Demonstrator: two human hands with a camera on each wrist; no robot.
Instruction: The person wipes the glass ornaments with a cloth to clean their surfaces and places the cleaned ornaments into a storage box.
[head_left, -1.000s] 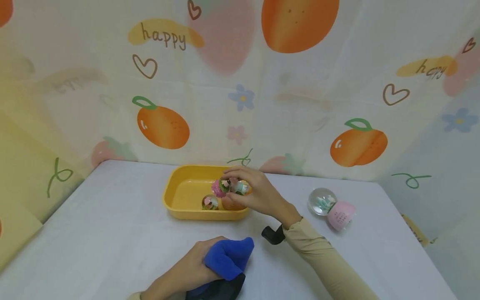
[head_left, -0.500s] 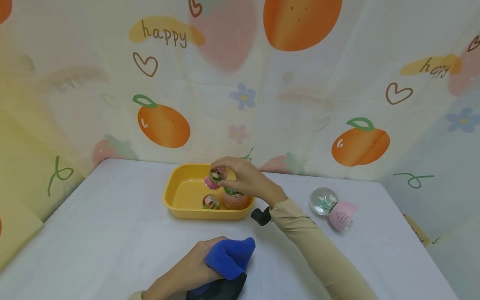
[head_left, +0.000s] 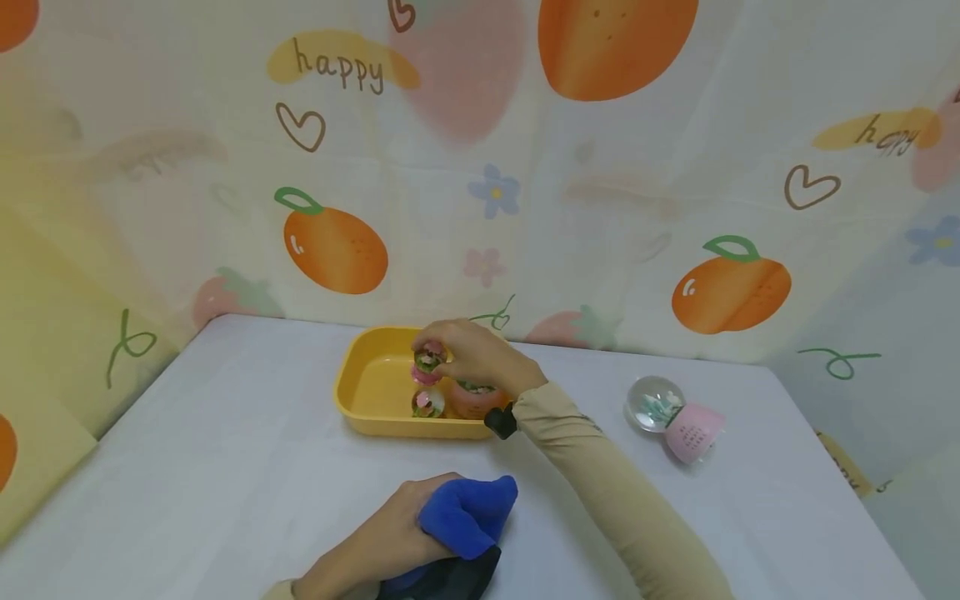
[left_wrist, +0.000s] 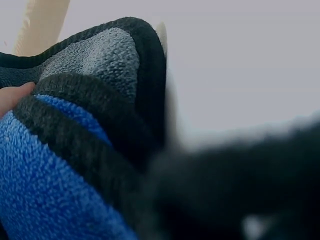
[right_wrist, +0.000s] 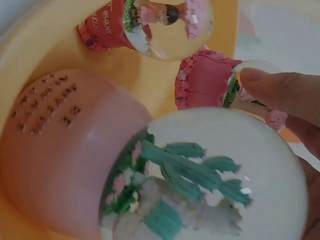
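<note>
My right hand pinches the glass ball of a small snow globe over the yellow tray; its red-pink base points down to the tray floor. Just in front stands another small snow globe, with a little figure inside. Beneath the hand is a bigger pink-based snow globe; the right wrist view shows a green cactus in its ball. Near the table's front, my left hand grips a folded blue cloth with a black border and a grey side.
To the right of the tray, a snow globe with a pink base lies on its side on the white table. Behind the table hangs a fruit-printed curtain. A black wrist camera overlaps the tray's front right corner.
My right hand has moved left with the small snow globe, then lowered it toward the tray behind the other small one. The left hand keeps its hold on the cloth.
</note>
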